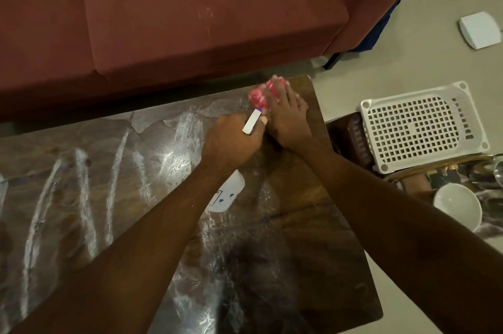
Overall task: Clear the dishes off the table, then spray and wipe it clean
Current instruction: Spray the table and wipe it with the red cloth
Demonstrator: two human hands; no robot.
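A dark wooden table [313, 238] fills the lower half of the view, streaked with white spray marks. My left hand [231, 140] grips a white spray bottle [227, 193]; its nozzle sticks out past my fingers and its body shows below my forearm. My right hand [288, 118] lies flat with straight fingers on a pink cloth [258, 96], pressing it onto the table's far right corner. Motion blur smears the cloth and fingertips.
A maroon sofa [190, 15] runs along the table's far side. To the right, a white perforated basket [419, 126] sits upside down beside a white bowl [457, 208] and metal dishes. A white box [480, 30] lies on the tiled floor.
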